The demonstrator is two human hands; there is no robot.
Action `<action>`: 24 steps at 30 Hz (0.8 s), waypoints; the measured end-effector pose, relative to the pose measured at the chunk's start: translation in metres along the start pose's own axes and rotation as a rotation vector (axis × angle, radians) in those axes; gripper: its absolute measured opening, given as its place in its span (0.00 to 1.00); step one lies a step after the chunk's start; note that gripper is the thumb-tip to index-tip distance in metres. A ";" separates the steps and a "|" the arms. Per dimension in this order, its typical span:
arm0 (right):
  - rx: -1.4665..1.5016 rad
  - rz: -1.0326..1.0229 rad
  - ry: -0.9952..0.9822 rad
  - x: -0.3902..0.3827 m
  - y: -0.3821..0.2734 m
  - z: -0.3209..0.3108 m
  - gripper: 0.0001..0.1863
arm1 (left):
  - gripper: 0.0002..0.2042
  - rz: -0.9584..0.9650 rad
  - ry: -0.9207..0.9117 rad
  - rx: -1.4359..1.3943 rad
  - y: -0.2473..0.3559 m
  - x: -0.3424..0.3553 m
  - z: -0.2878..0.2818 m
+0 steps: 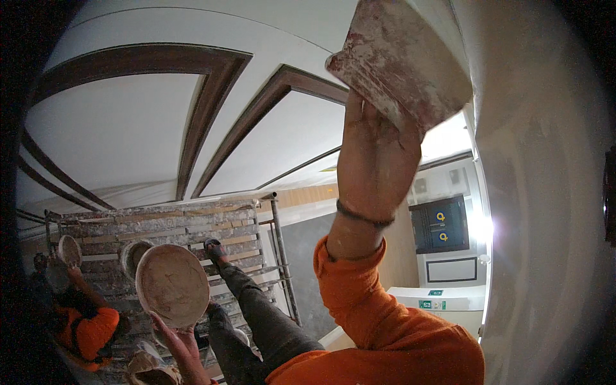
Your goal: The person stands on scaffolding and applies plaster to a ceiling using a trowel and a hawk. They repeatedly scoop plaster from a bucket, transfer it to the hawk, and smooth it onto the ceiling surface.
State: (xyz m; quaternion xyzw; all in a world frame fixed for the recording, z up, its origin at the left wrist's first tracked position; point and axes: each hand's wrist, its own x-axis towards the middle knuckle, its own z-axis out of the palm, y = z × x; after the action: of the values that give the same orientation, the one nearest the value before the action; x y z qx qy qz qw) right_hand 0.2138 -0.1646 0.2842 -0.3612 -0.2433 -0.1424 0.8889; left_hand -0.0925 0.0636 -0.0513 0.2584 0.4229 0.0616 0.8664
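My right hand (pixel 378 141) is raised high at the upper centre, fingers closed on a wide, plaster-smeared scraper (pixel 404 54); its blade is close to the pale wall (pixel 520 173) on the right, and I cannot tell whether they touch. Low on the left, my left hand (pixel 170 337) grips a round bowl (pixel 172 282) of beige, paste-like compound from below. Another round container (pixel 131 250) shows partly behind that bowl. My legs and feet rest on a slatted, plaster-stained platform (pixel 160 218).
A co-worker in orange (pixel 90 327) is at the left with another round container (pixel 69 250). Metal scaffold rails (pixel 281 279) edge the platform, and an open bag (pixel 151 366) lies below. Dark trim (pixel 218 77) runs across the white surface above. A screen (pixel 438 224) hangs beyond.
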 end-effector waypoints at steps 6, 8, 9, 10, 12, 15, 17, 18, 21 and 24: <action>-0.082 -0.210 0.007 0.060 0.031 -0.012 0.24 | 0.41 -0.054 0.027 -0.059 0.008 -0.003 0.003; -0.012 -0.192 -0.082 0.081 0.035 -0.004 0.25 | 0.41 -0.059 0.046 -0.050 0.008 -0.004 0.008; 0.022 -0.183 -0.099 0.081 0.039 0.002 0.26 | 0.41 -0.042 0.073 -0.031 0.011 -0.009 0.015; 0.055 -0.169 -0.097 0.079 0.043 0.007 0.26 | 0.41 -0.026 0.099 -0.012 0.012 -0.011 0.020; 0.092 -0.152 -0.087 0.070 0.051 0.018 0.26 | 0.42 -0.011 0.093 -0.019 0.006 -0.010 0.012; 0.135 -0.157 -0.075 0.054 0.070 0.034 0.26 | 0.42 0.007 0.110 -0.036 0.005 -0.010 0.012; 0.162 -0.171 -0.074 0.046 0.085 0.045 0.26 | 0.43 0.014 0.113 -0.058 0.007 -0.013 0.018; 0.181 -0.185 -0.070 0.045 0.092 0.051 0.26 | 0.43 0.018 0.105 -0.069 0.008 -0.014 0.021; 0.228 -0.231 -0.056 0.040 0.110 0.068 0.27 | 0.44 0.065 0.121 -0.023 0.010 -0.021 0.028; 0.255 -0.292 -0.009 0.032 0.124 0.083 0.27 | 0.43 0.136 0.169 0.068 0.002 -0.019 0.011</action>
State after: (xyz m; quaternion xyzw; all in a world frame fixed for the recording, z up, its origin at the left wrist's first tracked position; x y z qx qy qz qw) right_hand 0.2660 -0.0211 0.2819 -0.2069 -0.3130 -0.2361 0.8964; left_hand -0.0959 0.0544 -0.0309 0.3096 0.4778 0.1273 0.8122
